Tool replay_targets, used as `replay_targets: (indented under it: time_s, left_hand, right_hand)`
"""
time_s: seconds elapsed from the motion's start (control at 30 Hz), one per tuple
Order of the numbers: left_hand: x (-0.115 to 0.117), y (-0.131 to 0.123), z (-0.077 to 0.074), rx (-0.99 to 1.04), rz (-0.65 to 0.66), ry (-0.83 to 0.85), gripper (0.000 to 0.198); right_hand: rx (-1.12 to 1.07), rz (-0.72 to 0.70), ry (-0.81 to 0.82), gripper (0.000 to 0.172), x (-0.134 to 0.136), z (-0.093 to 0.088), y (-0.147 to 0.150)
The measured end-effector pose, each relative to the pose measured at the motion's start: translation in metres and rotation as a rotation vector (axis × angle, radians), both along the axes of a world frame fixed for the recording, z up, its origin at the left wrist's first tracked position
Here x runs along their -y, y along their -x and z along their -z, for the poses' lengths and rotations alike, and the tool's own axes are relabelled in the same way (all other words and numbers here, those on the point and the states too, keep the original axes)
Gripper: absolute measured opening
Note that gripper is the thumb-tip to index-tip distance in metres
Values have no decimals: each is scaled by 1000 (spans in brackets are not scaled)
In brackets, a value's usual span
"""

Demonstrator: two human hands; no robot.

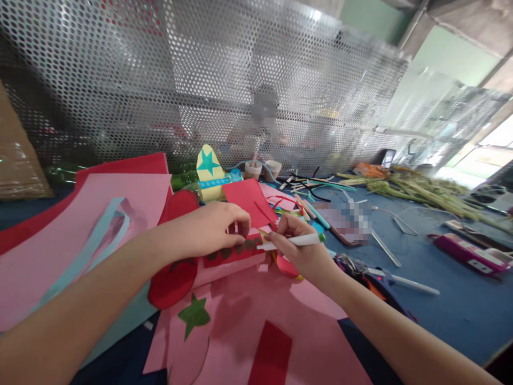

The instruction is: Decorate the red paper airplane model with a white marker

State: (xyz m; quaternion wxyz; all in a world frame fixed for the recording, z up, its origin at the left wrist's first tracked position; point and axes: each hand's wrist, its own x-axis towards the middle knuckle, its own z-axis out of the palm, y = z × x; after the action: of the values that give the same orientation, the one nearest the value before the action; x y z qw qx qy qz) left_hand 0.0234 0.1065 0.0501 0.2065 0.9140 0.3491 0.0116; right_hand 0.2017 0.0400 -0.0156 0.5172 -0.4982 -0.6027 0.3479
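My left hand [218, 230] lies over a red paper strip [224, 254] with dark round dots, its fingers curled down onto the strip. My right hand [298, 240] is closed around a white pen [296, 241] with a green end, which points left towards the dots. A small yellowish piece shows at my right fingertips; its kind is unclear. The strip lies on a rolled pink paper shape [228, 271] with rounded red ends [172, 286]. Under it spreads pink paper [240, 315], with a green star [194, 316] and a red paper piece [272, 353].
Pink sheets [116, 214] and a light blue strip [100, 230] lie left. A yellow paper shape with a teal star [207, 163] stands behind, near two small cups [253, 170]. Right are a phone [339, 222], a purple box [471, 251] and dry stalks [417, 187]. A perforated metal screen [224, 69] rises behind.
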Motion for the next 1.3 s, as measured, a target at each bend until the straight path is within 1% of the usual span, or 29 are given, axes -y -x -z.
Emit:
replay_targets:
  time_s: [0.27,0.5,0.73,0.9,1.03,1.17,1.3]
  left_hand:
    - [0,0,0,1,3,0,10]
    - [-1,1,1,5,19,-8,11]
    - [-1,1,1,10,3,7,10]
    - [-1,2,2,19,4,27,11]
    - [-1,1,1,17,7,7,10]
    - [1,0,0,1,3,2,10]
    - [1,0,0,12,5,11,10]
  right_hand:
    - [5,13,28,24,2,-5,0]
    - [-49,13,54,23,2,-6,1]
    - [-3,44,24,23,2,-8,1]
    - [23,104,-20,24,1,-8,-1]
    - [20,73,-16,26,1,-6,-1]
    - [30,98,-30,25,1,-5,-1]
    - [12,79,-38,26,1,-6,0]
